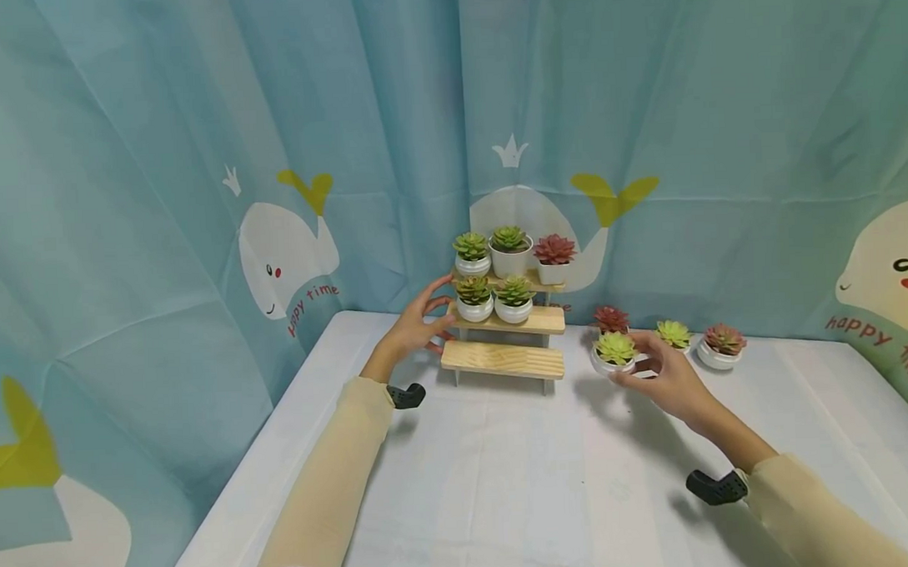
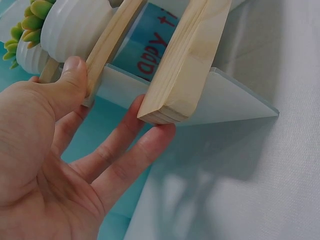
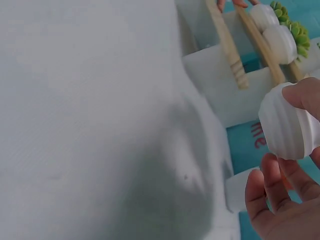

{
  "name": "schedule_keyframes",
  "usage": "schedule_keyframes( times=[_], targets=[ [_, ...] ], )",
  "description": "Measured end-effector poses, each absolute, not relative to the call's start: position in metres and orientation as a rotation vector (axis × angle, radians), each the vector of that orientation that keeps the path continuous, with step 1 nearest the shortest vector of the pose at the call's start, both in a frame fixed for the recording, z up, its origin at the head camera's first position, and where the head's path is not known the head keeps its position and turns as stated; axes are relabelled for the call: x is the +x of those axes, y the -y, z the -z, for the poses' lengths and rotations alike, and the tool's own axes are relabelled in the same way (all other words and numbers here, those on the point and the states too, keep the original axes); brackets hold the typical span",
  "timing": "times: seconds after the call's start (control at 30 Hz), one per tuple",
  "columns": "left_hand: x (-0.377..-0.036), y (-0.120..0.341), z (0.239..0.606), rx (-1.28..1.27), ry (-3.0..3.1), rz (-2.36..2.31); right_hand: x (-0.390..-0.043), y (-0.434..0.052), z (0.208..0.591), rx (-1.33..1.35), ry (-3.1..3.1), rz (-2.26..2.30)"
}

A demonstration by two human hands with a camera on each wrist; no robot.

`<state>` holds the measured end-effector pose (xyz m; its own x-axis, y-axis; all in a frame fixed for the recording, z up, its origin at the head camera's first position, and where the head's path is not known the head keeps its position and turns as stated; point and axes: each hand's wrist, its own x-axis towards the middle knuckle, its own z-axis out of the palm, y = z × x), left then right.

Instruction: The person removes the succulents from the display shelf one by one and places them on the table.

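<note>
**Left hand on the shelf, right hand holding a pot**

Your left hand (image 1: 418,325) lies open against the left end of the wooden shelf (image 1: 503,358), thumb on the middle step, fingers straight under the edge. Five potted plants fill the steps just right of it. Your right hand (image 1: 666,378) grips a green plant pot (image 1: 615,350) just right of the shelf. Behind that hand, three more pots (image 1: 719,343) stand on the table (image 1: 506,482).
</note>
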<state>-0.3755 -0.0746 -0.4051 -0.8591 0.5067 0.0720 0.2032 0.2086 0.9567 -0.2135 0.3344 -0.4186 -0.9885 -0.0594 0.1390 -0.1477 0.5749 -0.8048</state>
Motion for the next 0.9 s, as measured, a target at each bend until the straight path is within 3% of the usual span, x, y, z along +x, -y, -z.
schedule_keyframes(
  times=[0.9],
  targets=[
    [-0.376, 0.075, 0.405, 0.67, -2.231, -1.698, -0.209, -0.344, 0.459, 0.156, 2.738, -1.287]
  ],
)
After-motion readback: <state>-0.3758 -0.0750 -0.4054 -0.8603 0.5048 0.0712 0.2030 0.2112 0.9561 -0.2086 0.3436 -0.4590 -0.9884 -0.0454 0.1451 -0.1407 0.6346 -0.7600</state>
